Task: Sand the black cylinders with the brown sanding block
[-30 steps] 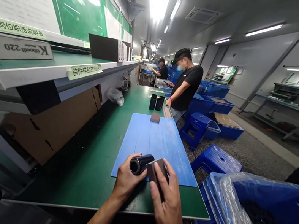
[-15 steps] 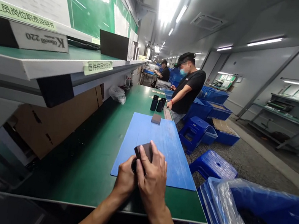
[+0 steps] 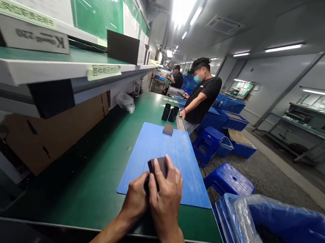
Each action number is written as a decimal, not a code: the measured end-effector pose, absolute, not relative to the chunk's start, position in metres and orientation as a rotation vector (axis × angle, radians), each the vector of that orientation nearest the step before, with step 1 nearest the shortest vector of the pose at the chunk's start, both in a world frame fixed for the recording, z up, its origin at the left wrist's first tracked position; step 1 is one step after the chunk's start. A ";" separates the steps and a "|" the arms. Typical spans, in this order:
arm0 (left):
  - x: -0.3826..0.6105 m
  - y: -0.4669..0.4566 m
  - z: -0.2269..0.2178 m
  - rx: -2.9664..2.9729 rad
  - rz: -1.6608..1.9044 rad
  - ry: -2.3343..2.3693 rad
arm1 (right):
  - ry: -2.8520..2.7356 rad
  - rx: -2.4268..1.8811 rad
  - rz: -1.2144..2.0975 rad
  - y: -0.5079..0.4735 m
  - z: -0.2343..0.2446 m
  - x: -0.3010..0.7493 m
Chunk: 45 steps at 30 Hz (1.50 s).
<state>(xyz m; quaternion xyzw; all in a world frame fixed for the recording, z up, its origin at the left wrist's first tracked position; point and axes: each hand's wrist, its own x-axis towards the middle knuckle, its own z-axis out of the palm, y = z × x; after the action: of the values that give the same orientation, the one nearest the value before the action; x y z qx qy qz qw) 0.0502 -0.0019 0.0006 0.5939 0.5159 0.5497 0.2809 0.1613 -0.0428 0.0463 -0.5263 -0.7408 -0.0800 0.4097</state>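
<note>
My right hand is closed on a dark brown block, which looks like a sanding sponge, with fingers stretched along its top. My left hand is wrapped round a black tube-like part, mostly hidden by the fingers. The sponge presses against this part or lies right over it; the contact is covered by my hands. Both hands are above the near edge of a blue mat. A second brown sponge block lies at the mat's far edge.
Several black cylinders stand on the green table beyond the mat. A co-worker stands at its far right side. Blue stools and a plastic-lined blue bin with black parts are at right. A shelf overhangs the left.
Both hands keep their grip, with the sponge slightly lower and tilted a little differently against the black part. The view has shifted slightly.
</note>
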 end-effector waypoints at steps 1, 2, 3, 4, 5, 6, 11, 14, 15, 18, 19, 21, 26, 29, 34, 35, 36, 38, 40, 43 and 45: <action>0.050 -0.002 0.001 1.574 1.480 1.391 | -1.890 -1.330 -0.188 -0.043 0.046 0.161; 0.050 -0.002 0.002 1.546 1.483 1.388 | -1.928 -1.302 -0.193 -0.044 0.046 0.161; 0.050 -0.002 0.002 1.518 1.484 1.376 | -1.942 -1.272 -0.215 -0.046 0.046 0.161; 0.050 -0.002 0.003 1.495 1.485 1.362 | -1.942 -1.256 -0.237 -0.047 0.046 0.161; 0.050 -0.002 0.003 1.487 1.488 1.353 | -1.914 -1.255 -0.268 -0.048 0.046 0.161; 0.050 -0.002 0.003 1.498 1.489 1.348 | -1.883 -1.288 -0.262 -0.049 0.046 0.161; 0.052 -0.003 0.002 1.560 1.486 1.350 | -1.905 -1.303 -0.165 -0.043 0.045 0.163; 0.052 -0.001 0.001 1.582 1.443 1.333 | -1.792 -1.255 0.008 -0.023 0.049 0.166; 0.052 -0.001 0.000 1.585 1.438 1.336 | -1.756 -1.248 0.166 -0.012 0.054 0.169; 0.052 0.000 -0.002 1.559 1.445 1.389 | -1.648 -1.205 0.401 0.017 0.073 0.189; 0.052 0.000 -0.002 1.552 1.445 1.410 | -1.594 -1.194 0.411 0.022 0.078 0.198; 0.052 0.000 -0.003 1.555 1.436 1.427 | -1.447 -1.182 0.456 0.022 0.082 0.219; 0.052 0.000 -0.001 1.575 1.425 1.420 | -1.302 -1.224 0.642 -0.016 0.059 0.239; 0.050 -0.001 0.001 1.577 1.409 1.426 | -1.429 -1.263 0.589 -0.037 0.042 0.228; 0.045 -0.005 0.001 1.542 1.353 1.425 | -1.609 -1.317 0.447 -0.056 0.022 0.215; 0.043 -0.006 0.001 1.533 1.349 1.424 | -1.635 -1.326 0.402 -0.058 0.019 0.213; 0.043 -0.007 0.001 1.526 1.352 1.419 | -1.662 -1.332 0.349 -0.059 0.018 0.211; 0.042 -0.009 0.000 1.508 1.357 1.383 | -1.729 -1.324 0.233 -0.060 0.019 0.203; 0.042 -0.011 0.000 1.483 1.363 1.336 | -1.822 -1.283 0.134 -0.056 0.026 0.191; 0.044 -0.013 0.000 1.477 1.383 1.334 | -1.908 -1.228 0.062 -0.045 0.038 0.172; 0.045 -0.012 0.001 1.493 1.391 1.357 | -1.918 -1.210 0.054 -0.039 0.042 0.166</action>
<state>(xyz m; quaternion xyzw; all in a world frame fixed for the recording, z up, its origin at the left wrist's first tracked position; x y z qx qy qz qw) 0.0455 -0.0120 0.0011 0.5732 0.5209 0.5340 0.3389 0.1664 -0.0389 0.0415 -0.4833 -0.7662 0.0214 0.4229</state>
